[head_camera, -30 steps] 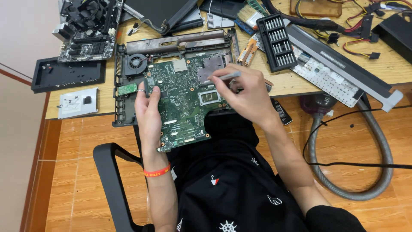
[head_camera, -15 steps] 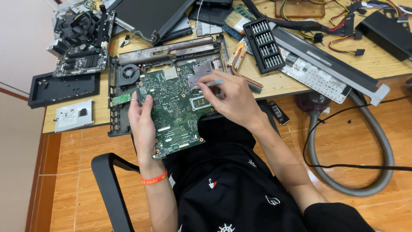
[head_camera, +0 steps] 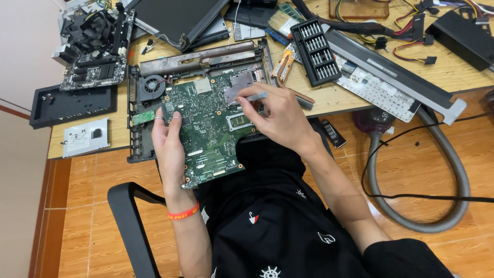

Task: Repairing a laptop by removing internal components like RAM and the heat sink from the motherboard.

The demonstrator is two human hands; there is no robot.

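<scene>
A green laptop motherboard point(head_camera: 208, 131) lies tilted over the table edge and my lap. My left hand point(head_camera: 169, 146) grips its left edge, thumb on top; an orange wristband circles that wrist. My right hand point(head_camera: 275, 118) holds a slim grey screwdriver point(head_camera: 254, 97) with its tip on the silver plate at the board's upper right. Under the board sits the dark laptop base point(head_camera: 149, 90) with a round fan at its upper left.
A black bit set point(head_camera: 315, 51), a keyboard point(head_camera: 378, 92) and a long bezel lie to the right. Another circuit board point(head_camera: 92, 51), a black cover point(head_camera: 72, 105) and a metal bracket point(head_camera: 85, 136) lie left. A grey vacuum hose point(head_camera: 447, 175) curls on the floor.
The view has shifted slightly. My hands stay on the board, with the screwdriver still at its upper right.
</scene>
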